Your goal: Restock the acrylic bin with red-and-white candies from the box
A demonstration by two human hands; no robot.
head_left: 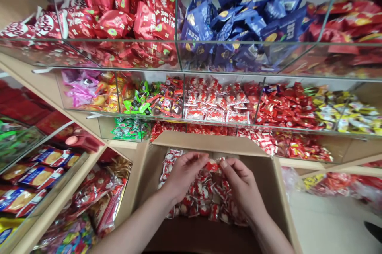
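Over an open cardboard box (203, 142), my left hand (186, 172) and my right hand (240, 178) pinch the two ends of one small wrapped candy (213, 165). Its wrapper is red and white with clear twisted ends. Below my hands, many similar wrapped candies (204, 194) lie in the box, some lined up along its left side. Fingers of both hands are closed, and they cover part of the held candy. Straight ahead, a shelf bin holds neat rows of red and white packets (217, 98) that look alike.
Clear-fronted shelves (179, 57) rise just beyond the box. They hold red bags (113, 19), blue bags (238, 19), green candies (131, 126) and yellow packets (355, 112). Packaged biscuits (40, 174) sit on the left rack. Pale floor (328, 218) shows at the right.
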